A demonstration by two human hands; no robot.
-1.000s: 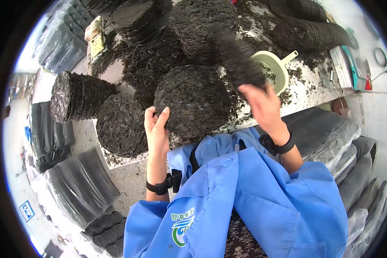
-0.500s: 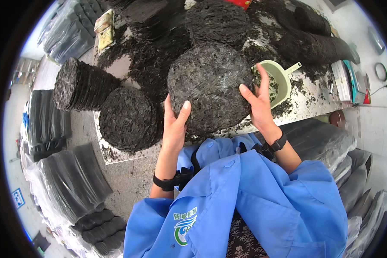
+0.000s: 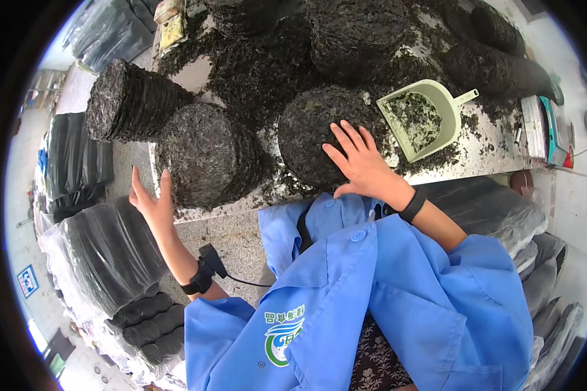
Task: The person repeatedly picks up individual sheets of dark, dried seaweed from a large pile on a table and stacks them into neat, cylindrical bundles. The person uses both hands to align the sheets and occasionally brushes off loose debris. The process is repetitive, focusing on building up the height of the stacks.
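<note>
On the table, the right hand (image 3: 362, 163) lies flat, fingers spread, atop a dark round stack (image 3: 319, 133); the left hand (image 3: 149, 199) hangs open.

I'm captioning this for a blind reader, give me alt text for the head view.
Right hand lies flat on a round dark dried-leaf stack on a littered table; left hand is open beside another stack. A pale green scoop sits right.

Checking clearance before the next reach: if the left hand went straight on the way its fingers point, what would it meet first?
Likely the round dark stack beside the left hand, or the tipped-over stack behind it; depth is unclear.
</note>
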